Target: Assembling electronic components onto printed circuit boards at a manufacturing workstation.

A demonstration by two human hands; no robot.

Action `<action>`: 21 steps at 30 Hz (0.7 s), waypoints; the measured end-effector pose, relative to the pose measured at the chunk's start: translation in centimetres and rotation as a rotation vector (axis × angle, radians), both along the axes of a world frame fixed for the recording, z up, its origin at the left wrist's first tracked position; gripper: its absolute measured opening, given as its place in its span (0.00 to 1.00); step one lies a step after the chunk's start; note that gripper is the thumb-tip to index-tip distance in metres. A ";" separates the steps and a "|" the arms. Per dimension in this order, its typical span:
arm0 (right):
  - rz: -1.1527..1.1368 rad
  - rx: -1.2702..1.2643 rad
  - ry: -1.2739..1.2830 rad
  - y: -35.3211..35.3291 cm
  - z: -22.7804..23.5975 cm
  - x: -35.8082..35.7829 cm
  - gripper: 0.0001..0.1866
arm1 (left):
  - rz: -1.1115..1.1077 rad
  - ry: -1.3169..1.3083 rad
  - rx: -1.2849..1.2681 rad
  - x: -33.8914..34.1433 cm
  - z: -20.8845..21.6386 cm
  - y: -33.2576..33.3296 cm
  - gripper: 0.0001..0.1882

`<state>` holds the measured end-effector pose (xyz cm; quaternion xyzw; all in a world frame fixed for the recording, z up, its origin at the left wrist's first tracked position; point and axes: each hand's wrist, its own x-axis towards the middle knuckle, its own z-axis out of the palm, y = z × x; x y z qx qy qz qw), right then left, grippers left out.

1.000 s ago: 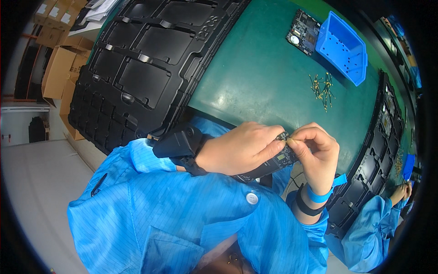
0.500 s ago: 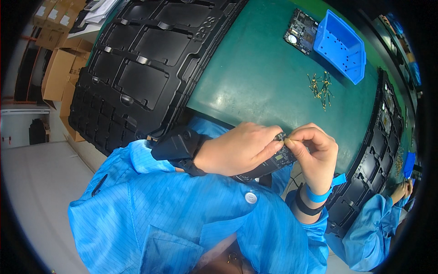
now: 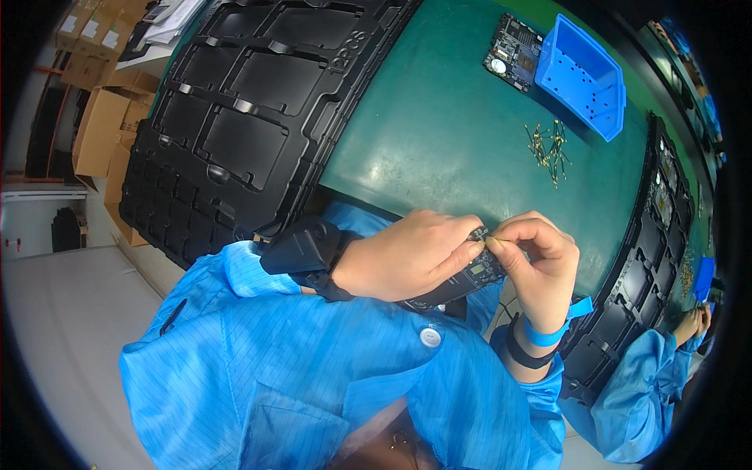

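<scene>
Left grip (image 3: 427, 254) is clasped over a narrow dark circuit board (image 3: 478, 274); the right grip (image 3: 544, 262) has thumb and forefinger pinched together at its far right end, though I can't tell whether they hold the edge or some tiny part.

Across from the worker spreads a green counter (image 3: 439, 133), with a big black moulded tray (image 3: 243, 145) at its left and another black tray (image 3: 623, 290) to the right. On the far right sits a blue bin (image 3: 576, 55), with a second circuit board (image 3: 513, 51) against its left side.

That held board, I'd judge, is light and stiff, smooth enough to slip a little, and fragile across its parts; its long edges look the safest place to take hold. It lies under the left grip, off the counter's near edge, slanting from near left to far right, its tip meeting the right fingertips. Smallest of all, a loose scatter of thin gold-tipped cables (image 3: 548, 153) rests beyond the right grip.
</scene>
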<state>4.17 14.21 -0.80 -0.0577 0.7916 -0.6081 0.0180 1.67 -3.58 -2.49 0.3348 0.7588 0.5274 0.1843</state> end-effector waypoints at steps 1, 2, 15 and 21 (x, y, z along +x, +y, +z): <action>0.000 -0.001 0.000 0.0 0.0 0.0 0.04 | 0.000 0.000 -0.001 0.0 -0.1 0.0 0.10; 0.000 0.006 0.005 0.0 0.0 0.0 0.04 | 0.008 0.000 0.011 0.1 -0.1 0.1 0.10; 0.010 0.060 0.017 -0.1 0.4 -0.1 0.05 | 0.011 0.012 -0.003 0.1 0.0 -0.1 0.10; -0.008 0.024 -0.014 0.1 0.1 0.0 0.05 | -0.005 -0.016 0.012 0.0 0.1 -0.2 0.11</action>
